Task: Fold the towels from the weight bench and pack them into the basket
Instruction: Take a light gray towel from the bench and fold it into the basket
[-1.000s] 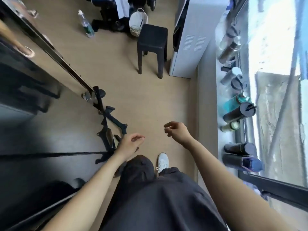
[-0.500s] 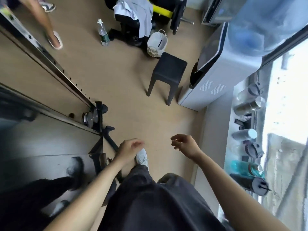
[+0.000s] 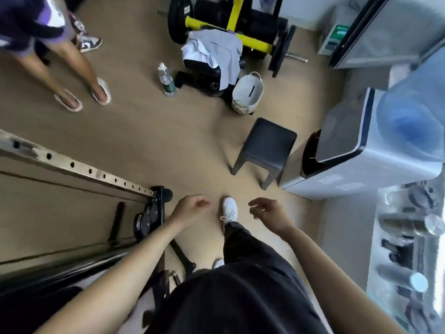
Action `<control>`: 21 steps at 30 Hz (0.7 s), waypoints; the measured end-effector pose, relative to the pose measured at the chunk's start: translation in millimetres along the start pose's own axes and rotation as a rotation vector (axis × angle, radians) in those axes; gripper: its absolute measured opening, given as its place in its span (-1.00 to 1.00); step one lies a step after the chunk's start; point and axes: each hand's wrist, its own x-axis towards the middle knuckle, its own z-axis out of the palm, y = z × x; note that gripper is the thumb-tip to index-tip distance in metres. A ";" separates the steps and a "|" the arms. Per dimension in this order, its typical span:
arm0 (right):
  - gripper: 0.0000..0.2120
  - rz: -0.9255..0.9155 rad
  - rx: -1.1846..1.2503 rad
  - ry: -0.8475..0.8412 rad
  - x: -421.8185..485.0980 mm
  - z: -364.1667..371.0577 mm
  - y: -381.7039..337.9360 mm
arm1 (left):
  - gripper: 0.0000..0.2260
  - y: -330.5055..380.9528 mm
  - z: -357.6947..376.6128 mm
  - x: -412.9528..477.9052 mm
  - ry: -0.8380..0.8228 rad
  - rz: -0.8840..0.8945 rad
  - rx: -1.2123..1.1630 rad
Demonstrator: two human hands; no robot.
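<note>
Head view looked steeply down over the person's bare forearms and dark trousers to a tan floor (image 3: 149,131). The left hand (image 3: 190,208) hung in front of the body with its fingers loosely curled toward the palm, holding nothing. The right hand (image 3: 269,213) was level with it and apart from it, fingers likewise slack and slightly bent, thumb clear of them, also holding nothing. Between the two hands showed a white laced sneaker (image 3: 229,209) planted on the floor.

Well ahead of the hands, pale grey and white towels (image 3: 214,49) lay crumpled over the black padded weight bench (image 3: 204,68), one edge hanging down its side. Behind the bench ran a yellow metal frame (image 3: 240,37) with a black weight plate (image 3: 177,20). The round white woven basket (image 3: 248,92) with loop handles stood on the floor just beside the bench, under the hanging towel edge, its mouth open upward.

A clear plastic water bottle (image 3: 166,80) stood on the floor to the left of the bench. A square black stool (image 3: 267,148) stood between the basket and the hands, next to a white water dispenser (image 3: 361,169) carrying a blue jug (image 3: 409,121). At left ran a perforated steel rack beam (image 3: 72,165), and another person's bare legs in pale sandals (image 3: 72,80) stood beyond it.
</note>
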 end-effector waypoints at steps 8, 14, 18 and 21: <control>-0.83 -0.032 -0.092 -0.137 135.8 -50.9 -86.1 | -0.90 59.9 -79.4 91.9 0.067 -0.029 -0.055; -0.81 -0.027 -0.149 -0.141 253.1 -104.3 -179.5 | -0.90 108.0 -151.7 190.1 0.114 -0.061 -0.190; -0.83 0.018 -0.102 -0.107 321.2 -125.0 -222.9 | -0.89 132.0 -188.7 268.0 0.081 -0.039 -0.212; -0.85 0.061 -0.008 -0.038 358.9 -139.5 -249.8 | -0.92 152.8 -217.8 323.3 0.020 -0.038 -0.189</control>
